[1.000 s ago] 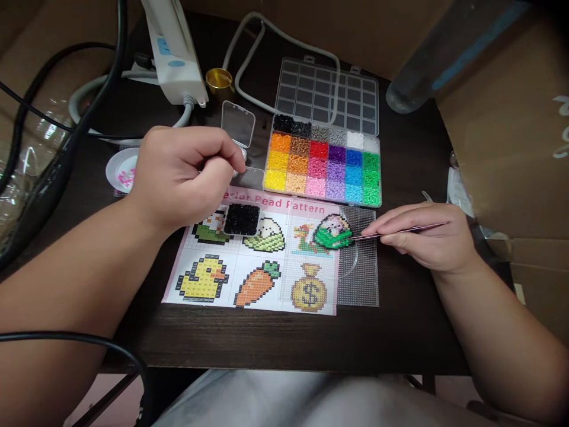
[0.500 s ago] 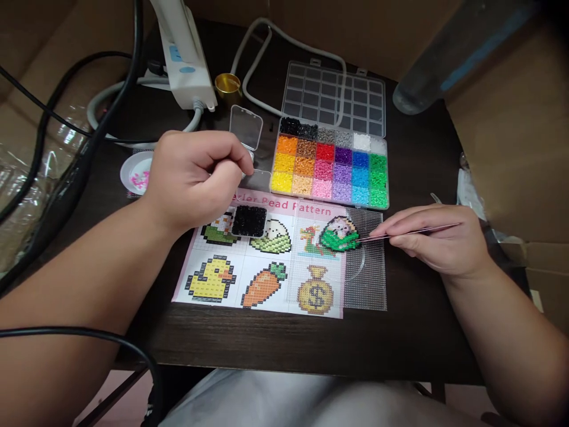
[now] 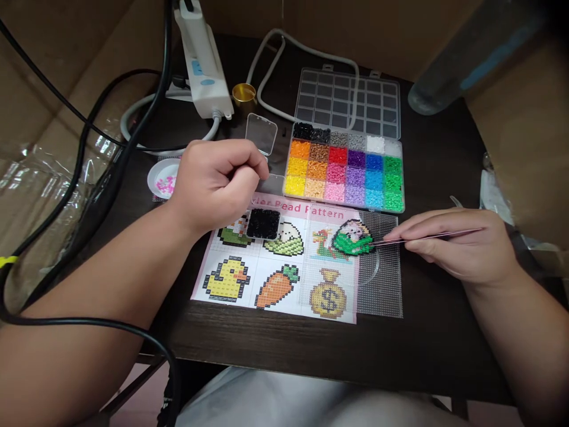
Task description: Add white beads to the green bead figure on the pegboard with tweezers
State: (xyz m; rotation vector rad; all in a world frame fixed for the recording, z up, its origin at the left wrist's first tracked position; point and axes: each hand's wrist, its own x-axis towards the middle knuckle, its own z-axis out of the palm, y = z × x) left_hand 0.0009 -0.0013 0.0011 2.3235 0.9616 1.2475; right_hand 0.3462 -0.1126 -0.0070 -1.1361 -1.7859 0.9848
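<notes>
My right hand (image 3: 466,246) grips thin tweezers (image 3: 438,236), whose tips are at the right edge of a bead figure (image 3: 353,238) in green, black and pale pink. That figure sits on a clear pegboard (image 3: 387,281) overlapping the printed bead pattern sheet (image 3: 278,261). Closed with its fingers curled in, my left hand (image 3: 217,187) is above the sheet's upper left; whatever it may hold is hidden. Beside it, a small clear box of black beads (image 3: 263,224) lies on the sheet.
A sorted bead case (image 3: 347,172) with its lid open lies behind the sheet. At the left are a white dish (image 3: 155,178) with pink beads, a power strip (image 3: 207,77) and black cables (image 3: 89,321). A gold cup (image 3: 244,96) stands at the back.
My view has shifted, so the scene sits farther right and slightly lower. Both hands keep nearly the same pose; the tweezers remain at the bead figure's right edge.
</notes>
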